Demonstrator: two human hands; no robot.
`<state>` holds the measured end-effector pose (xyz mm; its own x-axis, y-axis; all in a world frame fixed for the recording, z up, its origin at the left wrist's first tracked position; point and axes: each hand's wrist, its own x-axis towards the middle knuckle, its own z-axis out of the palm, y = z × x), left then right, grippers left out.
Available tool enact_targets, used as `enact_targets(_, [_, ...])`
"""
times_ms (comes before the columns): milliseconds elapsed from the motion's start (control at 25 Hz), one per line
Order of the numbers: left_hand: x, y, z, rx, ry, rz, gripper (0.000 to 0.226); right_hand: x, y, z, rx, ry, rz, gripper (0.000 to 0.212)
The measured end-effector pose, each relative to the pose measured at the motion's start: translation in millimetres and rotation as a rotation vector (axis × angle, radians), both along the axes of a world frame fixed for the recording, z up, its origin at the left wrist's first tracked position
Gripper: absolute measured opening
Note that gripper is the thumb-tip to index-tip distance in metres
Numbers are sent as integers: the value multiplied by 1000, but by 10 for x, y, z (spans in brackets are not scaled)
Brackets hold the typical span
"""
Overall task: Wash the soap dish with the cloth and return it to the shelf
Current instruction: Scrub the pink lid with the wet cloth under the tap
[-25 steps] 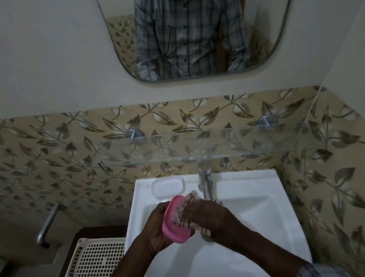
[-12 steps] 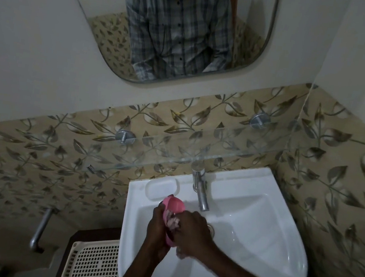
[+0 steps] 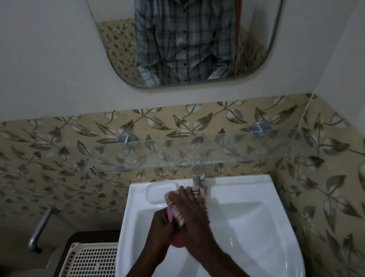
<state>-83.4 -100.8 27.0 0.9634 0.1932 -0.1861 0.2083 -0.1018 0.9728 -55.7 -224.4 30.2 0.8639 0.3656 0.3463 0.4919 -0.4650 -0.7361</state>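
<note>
My left hand (image 3: 161, 225) grips the pink soap dish (image 3: 178, 243) from the left, over the white sink (image 3: 259, 217). Only the dish's edge and lower end show between my hands. My right hand (image 3: 192, 215) lies flat across the dish and presses a pale cloth with dark stripes (image 3: 176, 207) against it. The cloth's far end reaches up to the chrome tap (image 3: 198, 177). Above the sink, a bare glass shelf (image 3: 197, 156) runs along the leaf-patterned tiles on two round chrome mounts.
A mirror (image 3: 185, 35) above reflects a person in a checked shirt. A cream perforated basket (image 3: 92, 265) stands left of the sink on a dark stand. A chrome handle (image 3: 39, 229) sticks out at the lower left. Tiled wall closes in on the right.
My right hand has spread the cloth along the dish and slid toward the tap. The dish now lies mostly covered. The view has shifted slightly.
</note>
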Motion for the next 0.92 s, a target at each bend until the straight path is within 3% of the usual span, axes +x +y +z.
enact_targets(40, [-23, -19, 3, 17, -7, 11, 15, 33, -12, -124, -109, -128, 80, 56])
enact_targets(200, [-111, -17, -14, 29, 24, 1, 13, 83, 34, -197, -25, -2, 73, 50])
enact_targets(280, [-133, -60, 2, 47, 29, 46, 13, -14, 114, -150, -79, -101, 160, 51])
enact_targets(320, [-138, -79, 29, 62, 1, 67, 9, -12, 116, -114, -67, -116, 133, 48])
enact_targets(440, [-143, -83, 104, 96, -93, 148, 17, 61, 55, -24, 99, 109, -160, 48])
enact_targets(600, [-50, -9, 140, 115, -128, 104, 26, -12, 86, 11, 5, -110, -110, 49])
enact_targets(760, [-129, -161, 218, -9, -149, 192, 12, -31, 20, -16, 211, 339, -182, 53])
enact_targets(840, [-155, -151, 246, -48, -82, 148, 21, 10, -45, -176, 102, 342, -175, 50])
enact_targets(920, [-28, -33, 316, 37, 41, -3, 16, 35, -115, -213, -10, 168, -214, 46])
